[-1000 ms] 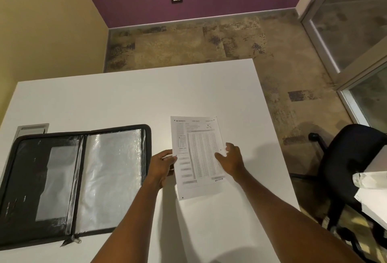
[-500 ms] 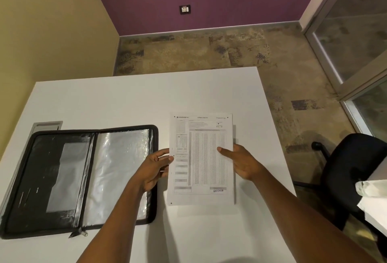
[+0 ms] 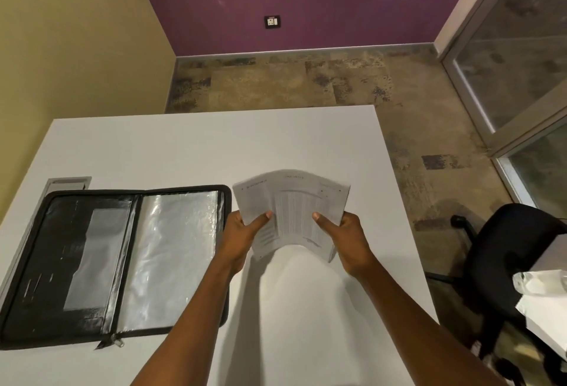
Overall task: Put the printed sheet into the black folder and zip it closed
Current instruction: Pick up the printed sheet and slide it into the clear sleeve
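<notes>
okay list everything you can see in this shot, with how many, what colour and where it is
table: one, white, centre
folder: one, black, open flat on the table's left
printed sheet: one, white, bowed upward, held above the table right of the folder
vent plate: one, grey, behind the folder
office chair: one, black, on the floor at right
wall socket: one, black and white, purple wall
left hand: one, gripping the sheet's left edge
right hand: one, gripping its right edge
</notes>
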Action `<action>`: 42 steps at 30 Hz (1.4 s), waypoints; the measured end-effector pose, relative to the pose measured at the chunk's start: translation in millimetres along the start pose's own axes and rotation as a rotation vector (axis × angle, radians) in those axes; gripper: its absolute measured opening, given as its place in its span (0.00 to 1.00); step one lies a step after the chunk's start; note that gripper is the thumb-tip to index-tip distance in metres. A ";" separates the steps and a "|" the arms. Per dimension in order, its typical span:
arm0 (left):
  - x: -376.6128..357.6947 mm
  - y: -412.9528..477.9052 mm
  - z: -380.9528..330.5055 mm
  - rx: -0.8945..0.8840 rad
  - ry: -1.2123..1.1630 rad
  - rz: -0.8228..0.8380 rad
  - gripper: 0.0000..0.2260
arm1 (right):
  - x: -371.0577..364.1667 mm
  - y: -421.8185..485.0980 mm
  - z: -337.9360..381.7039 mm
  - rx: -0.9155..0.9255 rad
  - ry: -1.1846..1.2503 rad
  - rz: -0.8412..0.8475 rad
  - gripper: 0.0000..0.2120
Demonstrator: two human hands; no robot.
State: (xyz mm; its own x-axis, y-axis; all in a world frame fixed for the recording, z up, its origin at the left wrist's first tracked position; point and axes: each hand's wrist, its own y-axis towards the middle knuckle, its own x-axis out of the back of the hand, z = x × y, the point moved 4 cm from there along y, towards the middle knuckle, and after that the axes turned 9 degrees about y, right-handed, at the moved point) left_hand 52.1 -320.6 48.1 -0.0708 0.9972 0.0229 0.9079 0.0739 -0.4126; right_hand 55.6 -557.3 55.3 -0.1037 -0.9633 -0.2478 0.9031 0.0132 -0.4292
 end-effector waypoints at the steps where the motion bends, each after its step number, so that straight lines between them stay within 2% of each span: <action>1: -2.4 -2.9 0.5 -0.017 0.009 -0.024 0.10 | 0.7 -2.4 -1.7 0.000 0.009 -0.012 0.11; 5: -7.7 -12.5 15.7 -0.021 0.055 -0.059 0.12 | 2.8 -11.8 -18.0 -0.014 -0.027 -0.036 0.10; 11: -11.7 -16.3 25.8 -0.010 0.108 0.000 0.15 | 5.3 -17.6 -32.6 -0.001 0.007 -0.111 0.10; 15: -13.5 -13.1 24.0 -0.005 0.098 -0.024 0.14 | 6.8 -12.5 -33.1 0.000 0.001 -0.135 0.10; 23: -17.2 -14.1 34.6 0.067 0.150 0.010 0.14 | 10.8 -8.5 -36.9 -0.042 -0.088 -0.122 0.12; 24: -16.1 -13.0 33.0 0.061 0.168 0.024 0.15 | 11.1 -8.0 -33.3 -0.041 -0.115 -0.113 0.14; 26: -10.4 -10.7 27.0 0.059 0.179 0.045 0.15 | 9.7 -4.7 -25.8 -0.038 -0.182 -0.059 0.25; 27: -5.1 -10.4 23.6 0.063 0.174 0.050 0.16 | 5.4 -3.2 -21.2 -0.041 -0.208 -0.018 0.27; 30: 18.1 -12.4 14.1 0.063 0.093 0.048 0.16 | -21.0 -2.5 -8.0 -0.032 -0.247 0.091 0.20; 37: 107.9 -12.5 10.6 0.078 -0.021 -0.029 0.20 | -113.7 4.1 -12.1 0.016 -0.339 0.237 0.18; 42: 171.2 0.0 20.4 0.113 -0.046 -0.046 0.21 | -177.0 23.1 -34.7 0.024 -0.420 0.256 0.17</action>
State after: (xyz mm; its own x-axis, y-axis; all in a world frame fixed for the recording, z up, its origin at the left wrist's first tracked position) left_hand 31.6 -150.0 33.4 -0.1330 0.9911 0.0035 0.8509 0.1160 -0.5124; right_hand 80.4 -377.2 59.1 0.2956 -0.9548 0.0309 0.8876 0.2626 -0.3785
